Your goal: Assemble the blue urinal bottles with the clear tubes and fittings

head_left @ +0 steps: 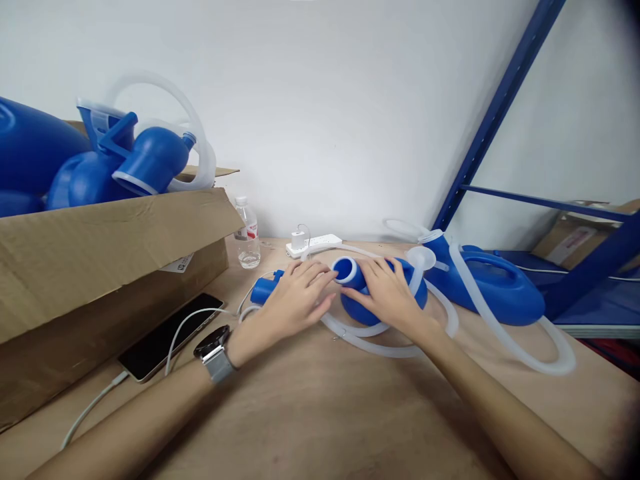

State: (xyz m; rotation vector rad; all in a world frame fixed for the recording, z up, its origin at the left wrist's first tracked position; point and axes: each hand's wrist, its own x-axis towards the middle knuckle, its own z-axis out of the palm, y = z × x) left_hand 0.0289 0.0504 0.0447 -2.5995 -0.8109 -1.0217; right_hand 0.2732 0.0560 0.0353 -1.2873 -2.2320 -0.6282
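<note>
In the head view, a blue plastic urinal bottle [356, 308] lies on the table, its round white-rimmed mouth facing me. My right hand [387, 290] grips its neck, thumb below and fingers above. My left hand [303, 293] is open at the left of the mouth, fingers apart, fingertips at or very near the rim. Clear tubing [380, 347] loops around the bottle, and a translucent funnel-shaped piece [421, 259] is just behind my right hand. A smaller blue part [263, 291] is partly hidden behind my left hand.
A cardboard box [120, 233] of blue bottles stands at left. Near it are a phone [170, 337] with a white cable and a water bottle [247, 233]. A power strip [315, 245] lies by the wall. Another urinal bottle [495, 283] with tubing lies right, before a blue shelf frame [493, 123].
</note>
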